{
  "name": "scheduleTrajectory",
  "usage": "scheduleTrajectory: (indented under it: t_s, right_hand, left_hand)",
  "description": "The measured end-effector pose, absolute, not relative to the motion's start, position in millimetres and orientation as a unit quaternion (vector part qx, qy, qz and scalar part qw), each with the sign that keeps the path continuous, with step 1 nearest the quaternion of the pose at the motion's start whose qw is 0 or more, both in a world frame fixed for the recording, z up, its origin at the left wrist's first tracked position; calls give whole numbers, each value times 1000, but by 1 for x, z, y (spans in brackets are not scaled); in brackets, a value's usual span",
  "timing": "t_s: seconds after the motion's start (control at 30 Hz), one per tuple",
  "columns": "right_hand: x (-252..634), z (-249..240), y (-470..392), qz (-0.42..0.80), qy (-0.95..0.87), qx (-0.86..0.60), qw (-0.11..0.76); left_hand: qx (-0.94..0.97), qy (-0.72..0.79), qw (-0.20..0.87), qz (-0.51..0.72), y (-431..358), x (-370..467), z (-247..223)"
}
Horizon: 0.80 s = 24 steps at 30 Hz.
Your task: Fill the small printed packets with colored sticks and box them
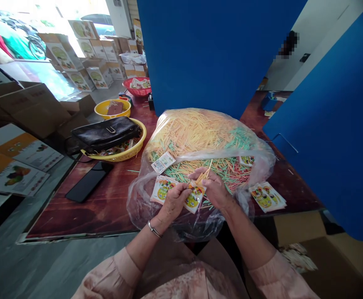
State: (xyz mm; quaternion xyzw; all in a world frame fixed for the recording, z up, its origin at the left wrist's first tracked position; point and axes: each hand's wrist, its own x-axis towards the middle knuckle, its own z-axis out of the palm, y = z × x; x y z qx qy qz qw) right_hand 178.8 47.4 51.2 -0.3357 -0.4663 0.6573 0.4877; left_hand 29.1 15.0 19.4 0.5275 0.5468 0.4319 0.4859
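My left hand (173, 202) pinches the top edge of a small printed packet (194, 201) with cartoon fruit on it. Several thin yellow-orange sticks (207, 173) are gripped by my right hand (216, 192), their lower ends at the packet's top. Whether any stick is inside the packet, I cannot tell. Both hands are over the front of a large clear plastic bag (165, 135) full of yellow, green and red sticks. More printed packets (163, 189) lie left of my left hand, with small printed cards (163, 162) behind them. Another stack of packets (267, 197) lies to the right.
On the dark red table (53, 218) are a black phone (89, 181), a black handbag (106, 133) on a yellow basket (138, 147), a smaller yellow basket (113, 110) and a red basket (137, 86). Blue panels (197, 54) stand behind; cartons (16, 158) are at left.
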Motion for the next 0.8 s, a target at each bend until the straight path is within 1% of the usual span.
scheduleTrajectory:
  t_s: [0.1,0.17,0.2,0.3,0.37,0.4,0.5,0.53,0.57,0.6,0.7,0.73,0.8]
  right_hand:
    - [177,49,49,640,-468,-337,509]
    - [177,47,50,616,-489,-355,506]
    - [177,46,50,604,-513,-366,487]
    - [179,48,51,552,-626,-386,394]
    - [183,51,54,519,-668,-389,365]
    - [185,52,56,511,-665,-392,378]
    - [200,52,66,480,-617,-428,454]
    - [207,50,69,453,-618,-450,459]
    - [214,47,72,416,-638,-474,441]
    - [221,44,74,373,-674,-494,403]
    - [235,33,74,242,-792,-505,244]
    - [236,29,72,212,-815,-499,203]
    - [231,24,67,177,-835,-499,150]
  left_hand:
    - [524,539,492,439,18,30,19]
    - [524,536,494,441,20,32,20]
    - [525,534,496,439,21,33,21]
    - [535,530,491,438,25,35,23]
    - [537,525,490,443,29,34,25]
    - [531,523,493,449,32,33,26]
    - [496,520,512,470,39,26,31]
    - [482,520,516,480,41,22,33]
    - [469,519,519,492,42,19,35]
    - [458,517,520,502,42,15,36]
    - [435,519,515,525,37,3,38]
    - [431,522,514,527,34,0,38]
    - [425,527,510,530,27,-5,35]
